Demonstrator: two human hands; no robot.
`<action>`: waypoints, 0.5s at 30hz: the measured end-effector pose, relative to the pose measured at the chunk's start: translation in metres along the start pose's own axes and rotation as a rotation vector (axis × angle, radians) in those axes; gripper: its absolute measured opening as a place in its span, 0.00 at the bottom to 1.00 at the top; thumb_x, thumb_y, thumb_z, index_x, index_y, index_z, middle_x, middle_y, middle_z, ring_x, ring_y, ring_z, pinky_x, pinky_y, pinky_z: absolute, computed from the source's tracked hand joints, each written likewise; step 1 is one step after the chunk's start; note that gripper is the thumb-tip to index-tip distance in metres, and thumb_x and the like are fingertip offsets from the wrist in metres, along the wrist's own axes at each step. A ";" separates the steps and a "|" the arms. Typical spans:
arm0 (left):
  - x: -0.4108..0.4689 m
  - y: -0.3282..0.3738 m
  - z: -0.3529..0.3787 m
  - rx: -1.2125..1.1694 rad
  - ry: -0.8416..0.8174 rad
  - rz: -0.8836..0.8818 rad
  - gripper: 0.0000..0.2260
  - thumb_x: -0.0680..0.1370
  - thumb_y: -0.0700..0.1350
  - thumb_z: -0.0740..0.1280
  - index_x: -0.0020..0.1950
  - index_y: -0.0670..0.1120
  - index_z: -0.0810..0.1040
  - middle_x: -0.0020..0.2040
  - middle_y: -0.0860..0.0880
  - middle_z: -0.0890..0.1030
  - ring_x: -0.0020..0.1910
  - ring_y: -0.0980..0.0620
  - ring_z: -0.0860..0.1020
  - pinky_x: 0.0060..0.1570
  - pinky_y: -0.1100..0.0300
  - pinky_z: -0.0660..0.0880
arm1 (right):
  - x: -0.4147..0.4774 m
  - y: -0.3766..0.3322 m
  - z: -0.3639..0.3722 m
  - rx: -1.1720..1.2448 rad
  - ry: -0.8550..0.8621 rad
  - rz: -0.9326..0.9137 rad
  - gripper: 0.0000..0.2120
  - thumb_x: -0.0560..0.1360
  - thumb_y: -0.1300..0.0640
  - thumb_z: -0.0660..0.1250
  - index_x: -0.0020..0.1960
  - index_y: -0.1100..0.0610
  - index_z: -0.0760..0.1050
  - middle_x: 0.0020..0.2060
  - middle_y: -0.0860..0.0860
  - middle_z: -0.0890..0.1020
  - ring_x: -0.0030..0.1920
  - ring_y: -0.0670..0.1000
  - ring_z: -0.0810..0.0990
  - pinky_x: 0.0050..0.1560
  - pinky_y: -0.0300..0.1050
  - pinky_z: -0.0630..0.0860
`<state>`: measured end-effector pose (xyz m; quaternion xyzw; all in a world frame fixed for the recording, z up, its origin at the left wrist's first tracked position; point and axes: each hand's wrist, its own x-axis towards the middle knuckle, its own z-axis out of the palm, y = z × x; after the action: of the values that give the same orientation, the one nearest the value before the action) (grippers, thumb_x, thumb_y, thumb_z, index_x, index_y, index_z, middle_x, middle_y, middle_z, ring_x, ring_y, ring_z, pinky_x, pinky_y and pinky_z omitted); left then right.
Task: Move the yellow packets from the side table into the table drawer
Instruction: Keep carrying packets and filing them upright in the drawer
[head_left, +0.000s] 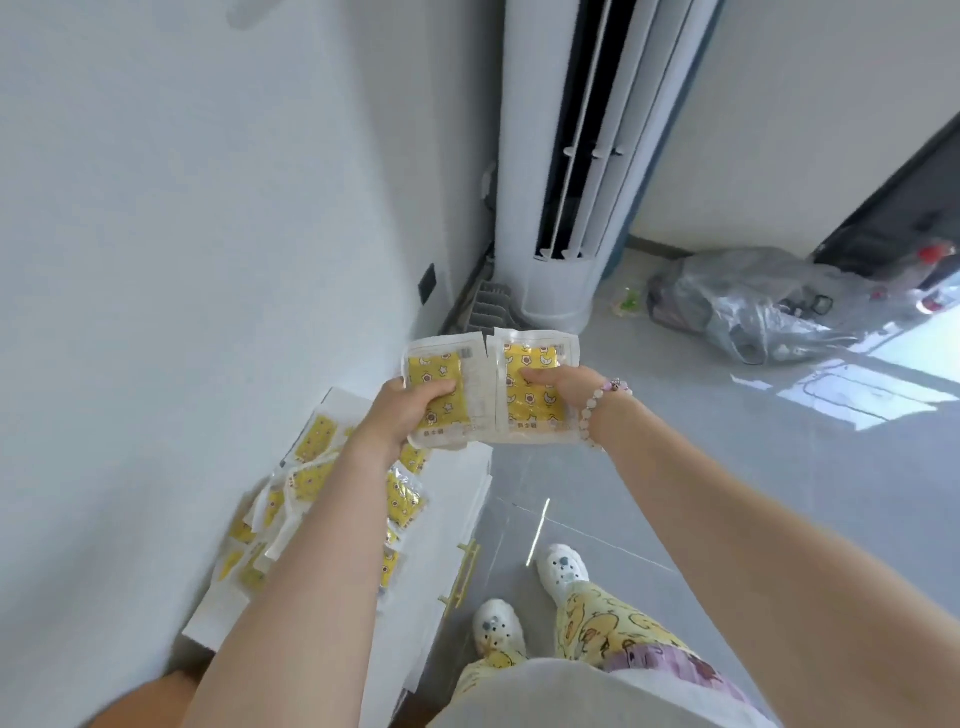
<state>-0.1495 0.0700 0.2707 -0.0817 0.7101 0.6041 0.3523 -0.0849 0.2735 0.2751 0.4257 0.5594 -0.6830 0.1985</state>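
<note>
My left hand (410, 410) grips a stack of yellow packets (441, 371) with star and moon prints in clear wrappers. My right hand (563, 387) grips another yellow packet stack (535, 410) right beside it, the two touching edge to edge above the far end of the white side table (457, 467). Several more yellow packets (306, 467) lie in a loose pile on the table top, partly hidden by my left forearm. The table front shows a shut drawer with a gold handle (462, 571).
A white wall runs along the left. A tall white standing air conditioner (566, 182) stands in the corner beyond the table. Plastic bags (743, 301) lie on the grey tiled floor at the right. My feet in white shoes (561, 566) stand beside the table.
</note>
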 end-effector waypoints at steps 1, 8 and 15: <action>0.003 0.004 0.014 0.028 -0.047 -0.005 0.07 0.74 0.44 0.70 0.51 0.44 0.80 0.45 0.45 0.84 0.44 0.48 0.83 0.43 0.53 0.80 | -0.005 0.005 -0.015 0.037 0.031 -0.004 0.14 0.69 0.52 0.75 0.52 0.55 0.79 0.43 0.52 0.86 0.44 0.53 0.85 0.51 0.50 0.80; 0.011 0.025 0.135 0.247 -0.349 0.010 0.04 0.74 0.42 0.70 0.48 0.44 0.81 0.42 0.48 0.84 0.40 0.52 0.83 0.43 0.54 0.80 | -0.039 0.054 -0.113 0.287 0.258 -0.011 0.21 0.70 0.51 0.73 0.60 0.57 0.76 0.54 0.54 0.82 0.53 0.55 0.82 0.59 0.51 0.77; -0.012 0.022 0.253 0.402 -0.524 -0.039 0.12 0.74 0.40 0.69 0.57 0.38 0.78 0.52 0.40 0.82 0.50 0.42 0.82 0.54 0.43 0.77 | -0.077 0.108 -0.201 0.472 0.435 -0.037 0.30 0.70 0.48 0.72 0.68 0.58 0.70 0.65 0.56 0.75 0.64 0.59 0.75 0.66 0.56 0.69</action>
<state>-0.0508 0.3036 0.2901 0.1338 0.6986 0.4455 0.5437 0.1110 0.4132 0.2700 0.5860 0.4225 -0.6901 -0.0424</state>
